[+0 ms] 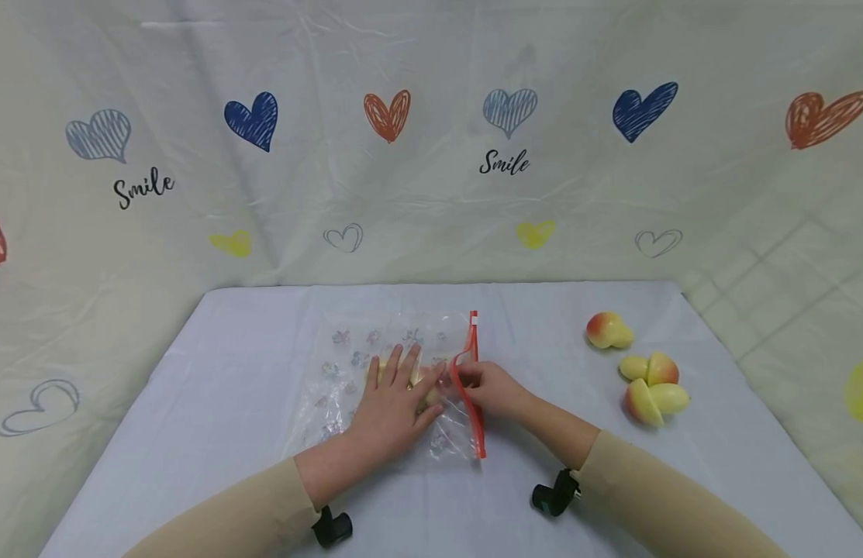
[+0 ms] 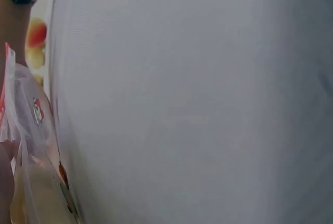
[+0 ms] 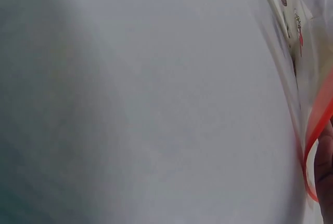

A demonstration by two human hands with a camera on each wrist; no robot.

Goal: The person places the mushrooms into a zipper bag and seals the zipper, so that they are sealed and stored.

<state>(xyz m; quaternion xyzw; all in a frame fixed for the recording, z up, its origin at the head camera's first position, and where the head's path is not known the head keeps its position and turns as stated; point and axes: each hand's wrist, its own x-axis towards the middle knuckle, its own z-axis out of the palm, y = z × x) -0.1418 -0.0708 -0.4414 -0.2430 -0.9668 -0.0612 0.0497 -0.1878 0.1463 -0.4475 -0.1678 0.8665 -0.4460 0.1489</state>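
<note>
A clear printed zip bag (image 1: 343, 387) lies on the table with its red-edged mouth (image 1: 478, 418) to the right. Yellow fruit pieces (image 1: 433, 397) show inside it, partly under my left hand (image 1: 389, 407), which rests on the plastic with fingers spread. My right hand (image 1: 501, 394) holds the bag at its mouth, fingers bent by the bowed red strip; its fingertips are partly hidden. In the left wrist view the bag (image 2: 36, 146) stands raised at the left edge. The right wrist view catches the red strip (image 3: 318, 114) curving beside fingers of my right hand (image 3: 323, 174).
On the right of the white-covered table (image 1: 215, 372) lie a red-and-yellow fruit (image 1: 608, 330) and a group of several yellow and red pieces (image 1: 664, 394). A cloth with printed hearts (image 1: 431, 194) hangs behind. Black wrist cameras (image 1: 331, 528) sit below both wrists.
</note>
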